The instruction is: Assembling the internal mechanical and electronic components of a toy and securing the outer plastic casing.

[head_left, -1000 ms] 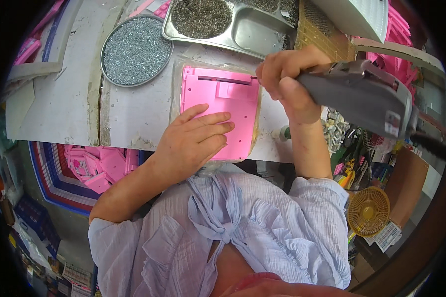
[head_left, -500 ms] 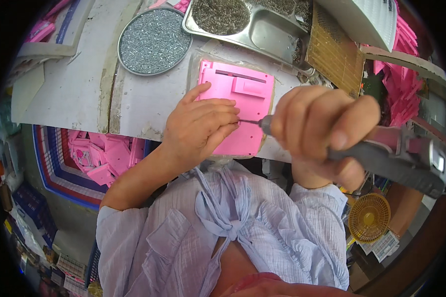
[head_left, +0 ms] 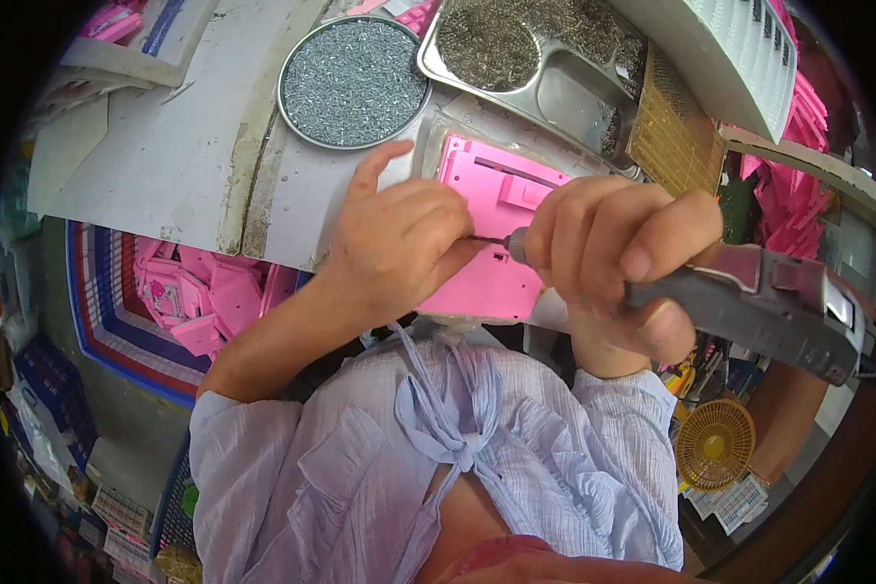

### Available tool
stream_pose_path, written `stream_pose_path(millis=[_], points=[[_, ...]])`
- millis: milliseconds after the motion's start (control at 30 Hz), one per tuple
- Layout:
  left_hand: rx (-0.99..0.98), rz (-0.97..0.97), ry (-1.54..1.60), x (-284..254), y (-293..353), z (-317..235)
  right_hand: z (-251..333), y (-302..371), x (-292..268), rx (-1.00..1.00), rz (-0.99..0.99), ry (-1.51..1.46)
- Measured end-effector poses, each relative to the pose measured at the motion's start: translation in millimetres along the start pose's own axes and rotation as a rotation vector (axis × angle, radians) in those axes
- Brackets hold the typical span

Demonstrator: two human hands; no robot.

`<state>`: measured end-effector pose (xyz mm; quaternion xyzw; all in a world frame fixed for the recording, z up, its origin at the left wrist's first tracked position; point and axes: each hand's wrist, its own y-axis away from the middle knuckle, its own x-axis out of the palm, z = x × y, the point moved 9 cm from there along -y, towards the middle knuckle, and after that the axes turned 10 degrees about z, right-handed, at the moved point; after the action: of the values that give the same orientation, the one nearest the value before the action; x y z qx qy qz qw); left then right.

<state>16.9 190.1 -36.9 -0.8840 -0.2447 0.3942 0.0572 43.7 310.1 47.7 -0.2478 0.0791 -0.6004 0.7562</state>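
Note:
A flat pink plastic panel (head_left: pixel 482 287) with a slot, a raised block and small holes lies before me at the table's edge. My right hand (head_left: pixel 618 253) is wrapped round a dark grey electric screwdriver (head_left: pixel 749 307), its thin bit pointing left over the panel. Over the panel's left side, my left hand (head_left: pixel 394 234) has its fingers curled together at the bit's tip, one digit sticking up and away. Whatever lies between those fingertips is hidden.
Beyond the panel stand a round metal dish (head_left: pixel 353 83) of silvery screws and a steel compartment tray (head_left: pixel 579 102) of darker screws. A striped basket (head_left: pixel 117 321) of pink parts is at lower left. A yellow basket (head_left: pixel 715 445) sits at lower right.
My left hand's fingers, laid out over the panel before, have curled in at the bit's tip, with one digit raised. The screwdriver stays at about the same place; the view has shifted slightly.

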Motion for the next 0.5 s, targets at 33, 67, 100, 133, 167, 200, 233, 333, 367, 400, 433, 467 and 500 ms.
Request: stream_pose_path(millis=[33,67,100,133,167,200,233,333,367,400,433,467,500], points=[[-0.035,-0.108,-0.058,-21.8,-5.3,9.7,-0.6,-4.2,-4.1,-0.025,-0.009,0.037],[-0.066,-0.211,-0.112,-46.9,-16.1,23.0,-3.8,-8.8,-11.5,-0.036,-0.033,0.072],[-0.103,-0.315,-0.170,-62.0,-18.7,39.1,-10.0,-11.8,-19.1,-0.050,-0.054,0.102],[-0.186,-0.269,-0.318,-62.9,-18.4,59.3,-14.5,-18.2,-24.6,-0.064,-0.067,0.119],[-0.265,-0.226,-0.461,-63.1,-16.1,81.8,-26.8,-23.1,-30.2,-0.089,-0.082,0.040],[-0.345,-0.180,-0.603,-62.5,-14.0,94.7,-35.7,-24.8,-35.6,-0.114,-0.099,-0.039],[-0.332,-0.194,-0.566,-62.2,-12.2,95.0,-40.5,-26.1,-35.1,-0.087,-0.080,-0.002],[-0.322,-0.218,-0.466,-61.3,-7.8,96.1,-53.1,-27.9,-34.3,-0.024,-0.048,0.068],[-0.339,-0.213,-0.439,-60.5,-7.2,98.5,-58.2,-27.1,-34.5,-0.015,-0.053,0.063],[-0.355,-0.208,-0.412,-59.7,-6.6,100.8,-62.7,-25.7,-35.2,-0.006,-0.059,0.058],[-0.348,-0.212,-0.420,-59.9,-6.5,100.9,-66.9,-23.6,-35.7,0.024,-0.052,0.142],[-0.340,-0.215,-0.428,-59.9,-7.0,101.7,-70.6,-21.0,-36.5,0.053,-0.045,0.226],[-0.332,-0.219,-0.436,-59.7,-7.7,102.2,-72.0,-20.5,-36.1,0.071,-0.048,0.274]])
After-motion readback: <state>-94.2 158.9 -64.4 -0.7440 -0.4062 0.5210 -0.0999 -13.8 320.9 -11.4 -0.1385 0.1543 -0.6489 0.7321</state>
